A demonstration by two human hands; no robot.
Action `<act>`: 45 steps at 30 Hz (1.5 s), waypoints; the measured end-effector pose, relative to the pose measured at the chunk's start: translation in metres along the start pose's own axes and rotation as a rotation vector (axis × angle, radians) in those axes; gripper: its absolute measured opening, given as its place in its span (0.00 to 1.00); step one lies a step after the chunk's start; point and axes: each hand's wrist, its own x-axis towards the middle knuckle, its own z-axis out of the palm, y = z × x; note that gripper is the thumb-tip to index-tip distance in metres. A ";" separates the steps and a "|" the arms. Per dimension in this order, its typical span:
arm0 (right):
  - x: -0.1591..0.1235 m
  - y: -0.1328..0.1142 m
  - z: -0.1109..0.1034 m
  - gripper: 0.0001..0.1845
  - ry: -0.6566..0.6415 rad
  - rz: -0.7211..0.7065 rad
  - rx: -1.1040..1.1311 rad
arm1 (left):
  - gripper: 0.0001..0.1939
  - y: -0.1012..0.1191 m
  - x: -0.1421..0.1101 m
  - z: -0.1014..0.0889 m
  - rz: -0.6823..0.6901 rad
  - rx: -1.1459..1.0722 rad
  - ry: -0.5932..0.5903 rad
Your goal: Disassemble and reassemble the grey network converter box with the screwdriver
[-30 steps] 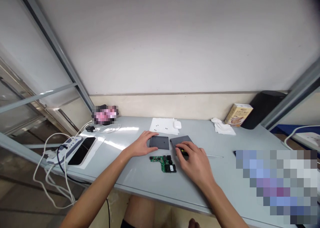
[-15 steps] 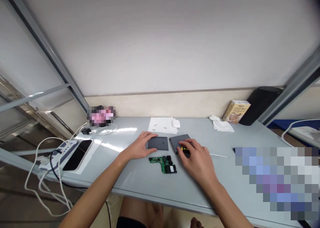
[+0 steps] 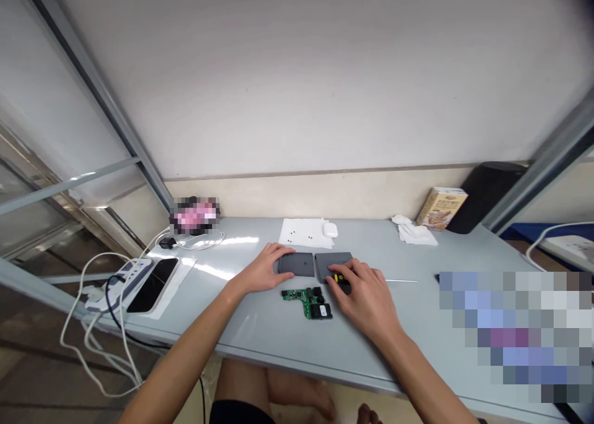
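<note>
Two dark grey flat panels lie side by side on the grey table (image 3: 278, 337). My left hand (image 3: 263, 270) rests on the left edge of the left panel (image 3: 297, 263), fingers curled over it. My right hand (image 3: 362, 295) lies partly on the right panel (image 3: 329, 262), fingers closed on a small black and yellow tool (image 3: 340, 280). A green circuit board (image 3: 309, 300) lies just in front of the panels, between my hands.
A white sheet with small screws (image 3: 304, 232) and a white earbud case (image 3: 330, 229) sit behind the panels. A phone (image 3: 153, 284) and power strip (image 3: 118, 278) with cables lie left. Tissues (image 3: 413, 231), a carton (image 3: 440, 208) and a black cylinder (image 3: 482, 195) stand right.
The two panels now lie squarely side by side and closer together. My right hand has shifted slightly with the tool. The view has moved a little.
</note>
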 end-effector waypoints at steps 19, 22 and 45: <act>-0.002 0.006 0.004 0.10 0.071 0.012 -0.036 | 0.26 0.003 -0.001 -0.003 0.020 0.120 0.041; -0.001 0.006 0.003 0.09 0.074 0.013 -0.028 | 0.25 0.006 -0.001 -0.003 0.009 0.179 0.057; -0.002 0.007 0.004 0.10 0.091 0.008 -0.032 | 0.23 0.020 0.000 0.015 0.083 0.250 0.015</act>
